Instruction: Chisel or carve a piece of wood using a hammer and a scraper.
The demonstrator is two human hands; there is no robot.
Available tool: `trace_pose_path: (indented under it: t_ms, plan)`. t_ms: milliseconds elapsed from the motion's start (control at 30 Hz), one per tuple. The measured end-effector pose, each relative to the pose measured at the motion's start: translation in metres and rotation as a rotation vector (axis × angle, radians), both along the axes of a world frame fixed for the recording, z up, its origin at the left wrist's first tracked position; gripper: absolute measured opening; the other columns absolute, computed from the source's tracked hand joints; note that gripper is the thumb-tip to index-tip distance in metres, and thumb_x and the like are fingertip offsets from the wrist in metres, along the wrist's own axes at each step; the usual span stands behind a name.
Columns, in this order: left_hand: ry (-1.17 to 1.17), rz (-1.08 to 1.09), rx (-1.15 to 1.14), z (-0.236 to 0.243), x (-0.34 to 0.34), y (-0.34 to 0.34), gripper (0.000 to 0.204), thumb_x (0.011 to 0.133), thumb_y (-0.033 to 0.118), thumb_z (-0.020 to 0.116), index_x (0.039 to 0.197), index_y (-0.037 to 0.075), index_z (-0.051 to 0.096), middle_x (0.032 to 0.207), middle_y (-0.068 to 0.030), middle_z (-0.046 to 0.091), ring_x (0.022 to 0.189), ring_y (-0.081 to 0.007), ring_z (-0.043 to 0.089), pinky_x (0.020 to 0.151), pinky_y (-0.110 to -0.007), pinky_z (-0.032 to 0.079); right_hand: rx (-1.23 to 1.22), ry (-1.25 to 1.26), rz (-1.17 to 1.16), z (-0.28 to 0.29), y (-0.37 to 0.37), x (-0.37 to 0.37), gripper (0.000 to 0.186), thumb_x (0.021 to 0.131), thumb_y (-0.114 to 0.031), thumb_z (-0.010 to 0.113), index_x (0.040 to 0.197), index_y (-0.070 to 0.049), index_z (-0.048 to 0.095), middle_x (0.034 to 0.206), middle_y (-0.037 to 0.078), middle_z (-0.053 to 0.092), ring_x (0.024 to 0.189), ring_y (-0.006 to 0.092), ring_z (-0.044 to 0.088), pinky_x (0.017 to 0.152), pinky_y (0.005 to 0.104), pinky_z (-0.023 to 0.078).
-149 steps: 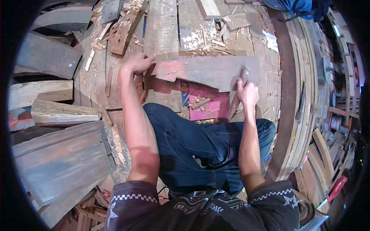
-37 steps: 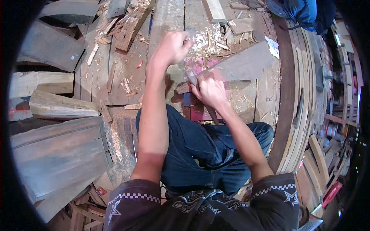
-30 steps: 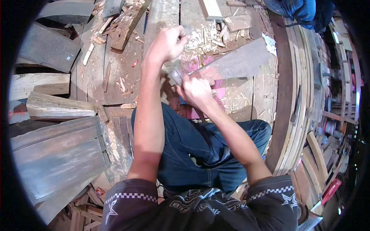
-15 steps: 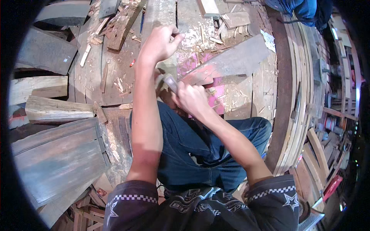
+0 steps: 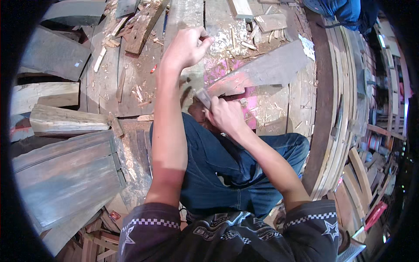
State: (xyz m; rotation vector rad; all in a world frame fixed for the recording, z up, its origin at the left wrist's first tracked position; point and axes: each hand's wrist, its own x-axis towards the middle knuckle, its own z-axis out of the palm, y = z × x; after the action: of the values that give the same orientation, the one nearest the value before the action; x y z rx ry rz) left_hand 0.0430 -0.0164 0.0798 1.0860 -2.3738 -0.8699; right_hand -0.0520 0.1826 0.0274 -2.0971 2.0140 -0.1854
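Note:
My right hand (image 5: 227, 115) is closed around a grey, flat-ended tool (image 5: 203, 98). Its exact kind is unclear, since the fist covers the rest. The tool's end is close to the reddish, split left end of a grey wooden board (image 5: 275, 67); whether they touch I cannot tell. This board lies slanted, its wider end up and to the right. Above and left of the tool, my left hand (image 5: 187, 48) is bent at the wrist with curled fingers. Its fingertips are turned away, so anything inside them is hidden.
Wood chips and splinters litter the plank floor (image 5: 104, 83). At the left lie thick timber blocks (image 5: 65, 120) and a broad panel (image 5: 70, 174). Long stacked planks (image 5: 325, 100) run along the right. Someone in blue trousers (image 5: 345, 13) is at the top right.
The tool in my right hand has swung slightly down and to the right. My left hand keeps nearly the same bent pose. The whole view has shifted a little.

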Motion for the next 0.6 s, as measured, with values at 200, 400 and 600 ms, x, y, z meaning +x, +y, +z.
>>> trace_pose_path:
  t_ms: [200, 400, 600]
  plan:
    - [0.112, -0.042, 0.022, -0.005, -0.008, 0.002, 0.033, 0.086, 0.028, 0.061, 0.094, -0.004, 0.063, 0.090, -0.0239, 0.064, 0.083, -0.0358, 0.063, 0.073, -0.040, 0.048, -0.087, 0.012, -0.008, -0.012, -0.010, 0.004, 0.031, 0.081, -0.032, 0.060, 0.076, -0.003, 0.051, 0.060, 0.012, 0.060, 0.048, 0.0256, 0.062, 0.044, 0.0367, 0.050]
    - [0.054, -0.022, 0.037, -0.003, -0.003, 0.000, 0.033, 0.087, 0.028, 0.061, 0.095, -0.004, 0.063, 0.088, -0.0239, 0.065, 0.080, -0.0356, 0.063, 0.072, -0.040, 0.049, -0.166, -0.012, -0.043, -0.010, -0.032, 0.011, 0.034, 0.083, -0.035, 0.060, 0.077, -0.002, 0.051, 0.057, 0.016, 0.061, 0.048, 0.0292, 0.061, 0.045, 0.0393, 0.050]
    - [-0.024, 0.041, 0.124, -0.003, 0.011, -0.004, 0.037, 0.088, 0.033, 0.060, 0.100, -0.002, 0.062, 0.093, -0.0213, 0.066, 0.082, -0.0316, 0.065, 0.074, -0.039, 0.050, 0.037, 0.018, -0.319, 0.004, -0.016, -0.038, 0.040, 0.087, -0.039, 0.055, 0.079, 0.001, 0.053, 0.063, 0.021, 0.062, 0.055, 0.0347, 0.063, 0.050, 0.0443, 0.050]
